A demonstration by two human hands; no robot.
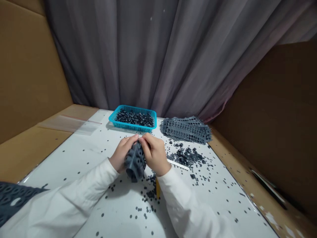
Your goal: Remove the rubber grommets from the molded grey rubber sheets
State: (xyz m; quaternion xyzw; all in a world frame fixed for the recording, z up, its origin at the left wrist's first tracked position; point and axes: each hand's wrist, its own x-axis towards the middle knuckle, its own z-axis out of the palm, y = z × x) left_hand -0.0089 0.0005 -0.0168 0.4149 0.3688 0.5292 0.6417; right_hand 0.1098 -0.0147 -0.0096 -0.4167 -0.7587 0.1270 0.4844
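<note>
Between my two hands is a dark grey moulded rubber sheet [135,162], bent over and studded with round ring shapes. My left hand [122,153] is closed around its left side, thumb on top. On the other side my right hand [156,152] pinches the sheet's upper edge, thumb and fingers close to the left thumb. Whatever lies right between the fingertips is hidden. Below my right wrist a yellow tool [158,188] lies partly covered on the white table [119,211], among small black discs [150,193].
A blue basket [132,127] full of small black rings stands at the back. Punched grey sheets [185,129] are stacked to its right, with a pile of black scraps [189,156] and a white stick [178,164] in front. A clear zip bag [71,124] lies left; another grey sheet [15,198] is near left.
</note>
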